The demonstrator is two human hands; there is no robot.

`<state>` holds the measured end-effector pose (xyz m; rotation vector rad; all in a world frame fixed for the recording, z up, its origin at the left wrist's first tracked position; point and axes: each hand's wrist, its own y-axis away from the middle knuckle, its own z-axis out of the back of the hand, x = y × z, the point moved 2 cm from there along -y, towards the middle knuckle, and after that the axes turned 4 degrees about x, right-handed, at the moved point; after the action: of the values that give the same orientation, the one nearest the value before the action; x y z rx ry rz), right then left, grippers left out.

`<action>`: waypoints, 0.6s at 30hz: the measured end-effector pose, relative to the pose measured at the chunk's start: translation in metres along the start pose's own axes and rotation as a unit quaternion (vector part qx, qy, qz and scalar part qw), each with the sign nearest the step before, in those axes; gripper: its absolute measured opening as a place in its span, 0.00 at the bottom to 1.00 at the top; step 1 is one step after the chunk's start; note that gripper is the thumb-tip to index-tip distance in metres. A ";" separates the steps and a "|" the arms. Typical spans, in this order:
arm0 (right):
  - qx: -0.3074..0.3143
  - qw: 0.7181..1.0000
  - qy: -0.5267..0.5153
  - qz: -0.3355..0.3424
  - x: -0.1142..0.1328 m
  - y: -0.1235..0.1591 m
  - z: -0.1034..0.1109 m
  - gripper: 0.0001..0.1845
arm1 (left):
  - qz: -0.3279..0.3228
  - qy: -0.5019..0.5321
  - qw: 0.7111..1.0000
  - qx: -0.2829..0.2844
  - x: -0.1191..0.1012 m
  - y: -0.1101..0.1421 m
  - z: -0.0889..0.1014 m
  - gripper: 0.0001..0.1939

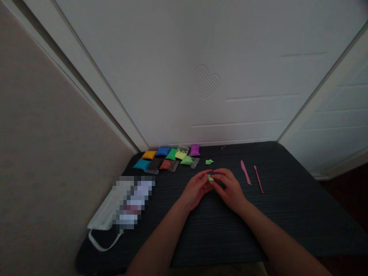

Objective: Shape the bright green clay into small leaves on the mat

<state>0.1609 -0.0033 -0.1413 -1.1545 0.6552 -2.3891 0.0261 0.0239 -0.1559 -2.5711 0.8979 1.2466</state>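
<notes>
Between my fingertips, over the middle of the dark table, is a small piece of light green modelling clay (211,178). My left hand (197,188) pinches it from the left, its fingers curled. From the other side my right hand (230,188) closes on the same piece with thumb and fingers. Just beyond the hands lies another light green clay lump (209,162) on the table. Right of my right hand are a pink plastic knife (245,172) and a thin pink modelling stick (258,179).
Several coloured clay packets lie at the back left, among them an orange packet (149,155), a purple packet (194,150) and an opened light green packet (188,160). A white mask-like item (103,212) with a strap, partly pixelated, lies left on the dark table (218,237). A white panel (172,76) rises behind.
</notes>
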 end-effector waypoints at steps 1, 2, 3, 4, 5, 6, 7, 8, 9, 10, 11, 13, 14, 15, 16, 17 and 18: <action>0.001 1.000 -0.002 0.000 0.000 0.000 0.000 0.10 | 0.004 -0.002 1.000 0.007 0.000 0.000 -0.001 0.15; 0.003 1.000 -0.004 0.001 0.001 0.000 0.001 0.10 | 0.006 -0.004 1.000 0.012 -0.001 0.000 -0.001 0.15; 0.003 1.000 -0.005 0.002 0.001 0.000 0.001 0.11 | 0.007 -0.006 1.000 0.015 -0.001 0.000 -0.002 0.15; 0.005 1.000 -0.006 0.002 0.001 0.000 0.001 0.11 | 0.004 -0.007 1.000 0.014 -0.001 0.000 -0.001 0.14; 0.006 1.000 -0.006 0.003 0.001 0.000 0.001 0.11 | 0.000 -0.007 1.000 0.009 -0.001 -0.001 -0.001 0.14; 0.008 1.000 -0.006 0.005 0.001 0.000 0.001 0.12 | -0.004 -0.008 1.000 0.002 -0.001 -0.001 0.001 0.14; 0.011 1.000 -0.006 0.009 0.001 0.000 0.000 0.12 | -0.008 -0.009 1.000 -0.006 -0.001 -0.002 0.002 0.14; 0.013 1.000 -0.007 0.012 0.001 0.000 0.000 0.12 | -0.010 -0.010 1.000 -0.013 -0.001 -0.002 0.003 0.14; 0.016 1.000 -0.007 0.014 0.001 0.000 0.000 0.13 | -0.011 -0.011 1.000 -0.018 0.000 -0.003 0.005 0.14; 0.017 1.000 -0.006 0.016 0.001 0.000 -0.001 0.13 | -0.010 -0.012 1.000 -0.022 0.000 -0.003 0.006 0.15; 0.017 1.000 -0.005 0.016 0.001 0.000 -0.001 0.13 | -0.009 -0.012 1.000 -0.023 0.000 -0.003 0.006 0.15; 0.015 1.000 -0.002 0.014 0.000 0.000 -0.002 0.13 | -0.004 -0.010 1.000 -0.019 0.000 -0.003 0.005 0.15; 0.014 1.000 0.000 0.012 -0.001 0.000 -0.002 0.13 | -0.003 -0.008 1.000 -0.015 -0.001 -0.002 0.004 0.15; 0.016 1.000 0.001 0.010 -0.001 0.000 -0.003 0.13 | -0.001 -0.006 1.000 -0.010 -0.001 -0.002 0.003 0.16; 0.017 1.000 0.002 0.008 -0.001 0.000 -0.003 0.13 | 0.000 -0.004 1.000 -0.005 -0.001 -0.001 0.001 0.16; 0.020 1.000 0.003 0.006 -0.001 0.000 -0.003 0.13 | 0.001 -0.001 1.000 -0.001 -0.002 -0.001 0.000 0.17; 0.022 1.000 0.003 0.005 -0.001 0.000 -0.003 0.13 | 0.001 0.002 1.000 0.000 -0.002 0.000 -0.001 0.17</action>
<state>0.1591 -0.0024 -0.1437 -1.1230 0.6067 -2.3871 0.0260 0.0247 -0.1535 -2.5740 0.9007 1.2433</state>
